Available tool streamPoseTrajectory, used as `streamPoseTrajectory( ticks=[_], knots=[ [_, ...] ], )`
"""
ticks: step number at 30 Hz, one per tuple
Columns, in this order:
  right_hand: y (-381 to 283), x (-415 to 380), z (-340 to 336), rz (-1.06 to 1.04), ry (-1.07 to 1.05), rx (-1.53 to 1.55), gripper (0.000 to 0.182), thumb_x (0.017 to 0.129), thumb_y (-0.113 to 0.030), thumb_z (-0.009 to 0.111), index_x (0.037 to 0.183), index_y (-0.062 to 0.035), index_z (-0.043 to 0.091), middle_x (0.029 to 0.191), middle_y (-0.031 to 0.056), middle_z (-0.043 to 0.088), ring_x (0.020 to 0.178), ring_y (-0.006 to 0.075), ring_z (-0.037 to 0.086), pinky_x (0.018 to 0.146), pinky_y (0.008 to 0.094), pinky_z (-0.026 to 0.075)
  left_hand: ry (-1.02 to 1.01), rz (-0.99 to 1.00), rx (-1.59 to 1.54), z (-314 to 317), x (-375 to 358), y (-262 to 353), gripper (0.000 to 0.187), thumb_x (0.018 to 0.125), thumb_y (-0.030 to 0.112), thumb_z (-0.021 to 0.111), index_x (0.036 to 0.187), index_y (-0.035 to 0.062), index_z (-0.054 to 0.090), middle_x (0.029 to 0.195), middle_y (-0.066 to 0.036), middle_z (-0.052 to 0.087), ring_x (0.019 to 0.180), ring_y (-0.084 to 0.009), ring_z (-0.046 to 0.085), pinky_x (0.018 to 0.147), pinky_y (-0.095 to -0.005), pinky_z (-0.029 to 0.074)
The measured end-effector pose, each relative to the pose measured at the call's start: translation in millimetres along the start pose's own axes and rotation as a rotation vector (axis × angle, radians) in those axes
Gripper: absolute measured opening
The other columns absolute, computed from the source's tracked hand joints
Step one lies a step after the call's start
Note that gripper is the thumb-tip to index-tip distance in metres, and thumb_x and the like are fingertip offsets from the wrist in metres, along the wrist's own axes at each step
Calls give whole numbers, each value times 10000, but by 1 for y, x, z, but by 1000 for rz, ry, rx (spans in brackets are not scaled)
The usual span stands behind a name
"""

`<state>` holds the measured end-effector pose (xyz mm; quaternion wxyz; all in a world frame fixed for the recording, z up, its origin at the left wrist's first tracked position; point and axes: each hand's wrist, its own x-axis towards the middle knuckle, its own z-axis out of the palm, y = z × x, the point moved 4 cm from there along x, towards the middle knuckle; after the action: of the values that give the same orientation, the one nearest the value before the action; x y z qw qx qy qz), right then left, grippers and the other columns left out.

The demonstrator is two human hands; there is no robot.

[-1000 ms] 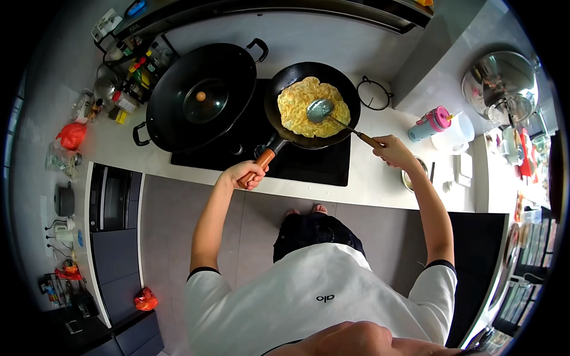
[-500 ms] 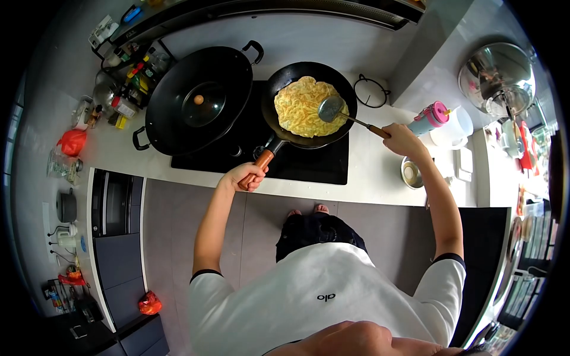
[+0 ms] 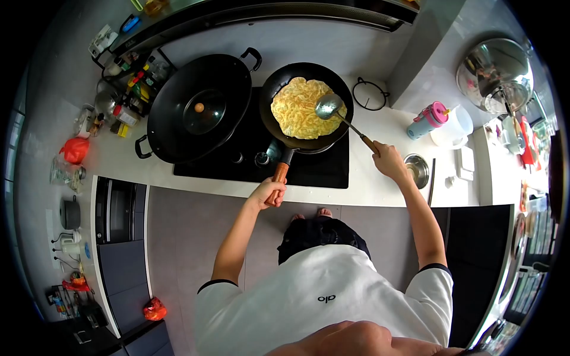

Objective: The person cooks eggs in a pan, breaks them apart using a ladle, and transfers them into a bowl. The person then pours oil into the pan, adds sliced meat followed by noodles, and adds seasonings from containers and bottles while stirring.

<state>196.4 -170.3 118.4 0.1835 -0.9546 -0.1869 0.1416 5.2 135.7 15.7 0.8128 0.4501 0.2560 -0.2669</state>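
Observation:
My left hand (image 3: 268, 194) is wrapped round the wooden handle (image 3: 281, 172) of a black frying pan (image 3: 271, 89) on the stove. A flat yellow egg sheet (image 3: 297, 110) lies in the pan. In my right hand (image 3: 389, 160) is the wooden end of a long-handled metal ladle (image 3: 328, 106), whose bowl rests over the right part of the egg. Left of the pan sits a large black wok (image 3: 172, 121) with a small brown round thing (image 3: 199, 107) in its middle.
Bottles (image 3: 139, 89) stand behind the wok at the left. On the right of the counter are a metal bowl (image 3: 417, 169), a dark stick (image 3: 431, 182), a pink-lidded cup (image 3: 428, 120), a clear jug (image 3: 456, 127) and a black ring stand (image 3: 369, 95).
My left hand and the pan handle have swung to the right. The ladle and my right hand have shifted slightly left and down, uncovering the metal bowl.

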Motion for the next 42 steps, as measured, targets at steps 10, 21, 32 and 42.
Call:
streamPoseTrajectory(
  ticks=[10, 21, 32, 42],
  knots=[
    [0, -19, 10, 38, -8, 24, 249, 813, -120, 528, 1042, -29, 567, 901, 236, 642, 876, 433, 611, 779, 512, 486, 16, 69, -42, 13, 18, -21, 280, 762, 89, 610, 986, 76, 441, 600, -32, 512, 413, -138, 483, 406, -306, 415],
    [-3, -14, 11, -24, 39, 79, 264, 820, -126, 522, 1068, -41, 557, 870, 241, 638, 851, 440, 606, 764, 526, 478, 14, 77, -55, 13, 19, -20, 259, 771, 93, 597, 981, 84, 444, 597, -29, 505, 412, -142, 483, 391, -304, 399],
    [25, 10, 52, 24, 107, 148, 394, 820, -125, 533, 1213, -95, 535, 854, 263, 640, 830, 445, 612, 759, 517, 490, 0, 97, -48, 15, 19, -21, 273, 774, 94, 604, 997, 79, 448, 601, -27, 508, 416, -141, 489, 387, -294, 402],
    [-9, 12, 77, -9, -31, 324, 367, 818, -160, 570, 1174, -72, 565, 904, 246, 641, 873, 415, 617, 756, 474, 486, 14, 66, -38, 12, 20, -23, 273, 776, 81, 578, 1018, 92, 452, 593, -25, 491, 413, -143, 475, 396, -310, 394]
  ],
)
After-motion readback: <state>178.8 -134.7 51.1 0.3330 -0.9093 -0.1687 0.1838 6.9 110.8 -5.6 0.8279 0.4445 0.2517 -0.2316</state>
